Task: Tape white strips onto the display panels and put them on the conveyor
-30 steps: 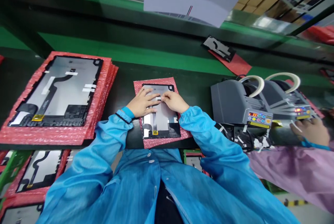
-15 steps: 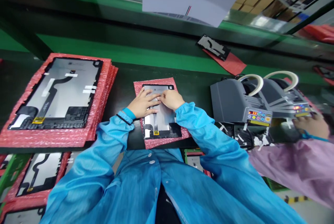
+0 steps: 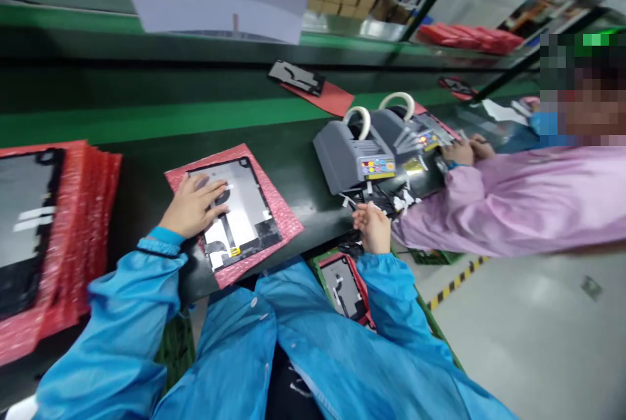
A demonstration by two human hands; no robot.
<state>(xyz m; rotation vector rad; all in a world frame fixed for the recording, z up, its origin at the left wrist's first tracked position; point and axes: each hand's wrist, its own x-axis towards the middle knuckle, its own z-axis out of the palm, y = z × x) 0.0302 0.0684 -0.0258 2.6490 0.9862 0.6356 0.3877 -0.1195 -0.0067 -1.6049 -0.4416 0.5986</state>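
Observation:
My left hand [image 3: 194, 206] lies with fingers spread on the upper left part of a tablet display panel [image 3: 249, 201], back side up. A dark flex cable and white tape strips show on its silver back. Under the panel is a sheet of pink bubble wrap [image 3: 281, 218]. My right hand [image 3: 374, 229] is held off the panel, in front of a grey tape dispenser [image 3: 337, 156]. Its fingers are curled and pinched together near dark and white scraps. Whatever is between the fingertips is too small to make out.
A stack of pink bubble wrap [image 3: 98, 211] with a larger panel [image 3: 24, 224] stands at left. A second tape dispenser [image 3: 391, 126] is beside the first. A co-worker's hands [image 3: 464, 151] and pink sleeve [image 3: 489, 205] are at right. Below the bench edge sits a crate with a panel [image 3: 342, 286].
My right hand has left the panel and moved right to the front of the tape dispenser. My left hand stays on the panel. The view has swung right, bringing the co-worker in.

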